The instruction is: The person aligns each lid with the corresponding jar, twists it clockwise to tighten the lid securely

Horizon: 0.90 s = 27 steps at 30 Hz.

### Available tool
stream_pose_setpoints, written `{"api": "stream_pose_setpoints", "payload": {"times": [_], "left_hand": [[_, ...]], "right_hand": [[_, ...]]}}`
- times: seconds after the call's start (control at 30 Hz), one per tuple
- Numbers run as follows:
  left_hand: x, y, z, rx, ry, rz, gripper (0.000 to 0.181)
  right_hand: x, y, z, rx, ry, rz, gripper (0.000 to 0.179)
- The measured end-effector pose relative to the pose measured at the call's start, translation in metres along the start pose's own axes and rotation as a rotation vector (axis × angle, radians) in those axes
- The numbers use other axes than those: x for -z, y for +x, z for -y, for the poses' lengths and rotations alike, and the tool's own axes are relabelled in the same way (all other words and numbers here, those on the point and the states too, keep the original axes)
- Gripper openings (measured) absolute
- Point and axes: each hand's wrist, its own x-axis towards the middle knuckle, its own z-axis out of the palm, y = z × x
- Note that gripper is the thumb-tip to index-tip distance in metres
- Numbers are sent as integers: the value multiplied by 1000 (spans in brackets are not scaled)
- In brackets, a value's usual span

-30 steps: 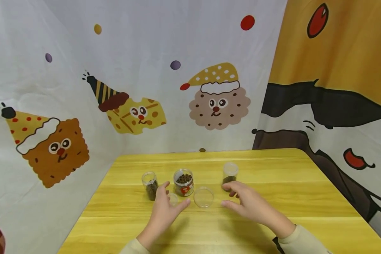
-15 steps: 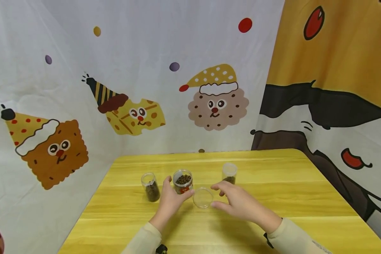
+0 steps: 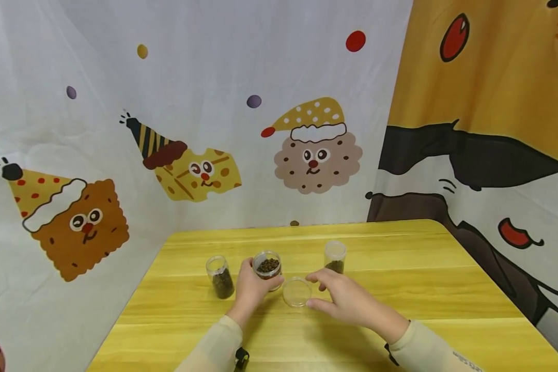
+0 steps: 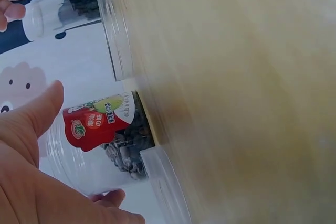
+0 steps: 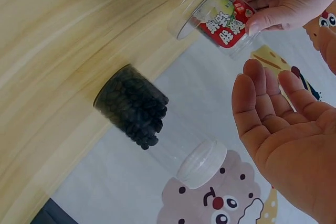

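My left hand (image 3: 251, 287) holds a clear wide jar (image 3: 266, 268) of dark brown pellets, its fingers and thumb around the sides. The jar's red label (image 4: 100, 124) shows in the left wrist view. A round clear lid (image 3: 297, 292) lies on the table just right of this jar. My right hand (image 3: 341, 299) hovers beside that lid, fingers loosely bent and nothing in them. Behind it stands a tall clear jar (image 5: 136, 108) with dark bits in its lower part and a whitish cap. A smaller clear lid (image 4: 167, 184) lies by the left hand, hidden in the head view.
Another tall clear jar (image 3: 221, 279) of dark bits stands left of the left hand. All this is on a yellow wood-grain table (image 3: 214, 330). A white cloth (image 3: 204, 62) printed with cartoon figures hangs behind.
My left hand has moved right and forward, from over the small lid to around the wide jar. The right hand has shifted left, away from the tall jar and towards the round lid.
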Motion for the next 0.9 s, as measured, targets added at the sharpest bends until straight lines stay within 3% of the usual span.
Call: {"api": "stream_pose_setpoints", "payload": {"times": [0.3,0.6,0.9], "left_hand": [[-4,3,-1,35,-5,-10,101],[-6,4,-2,44,14,-7,99],[-10,6,-6,54,34,-12,100]], "right_hand": [[-6,7,-5,15,-51,1,60],[-17,11,-6,-7,-128,23,55],[-36,28,-11,-3,-286,19,59]]}}
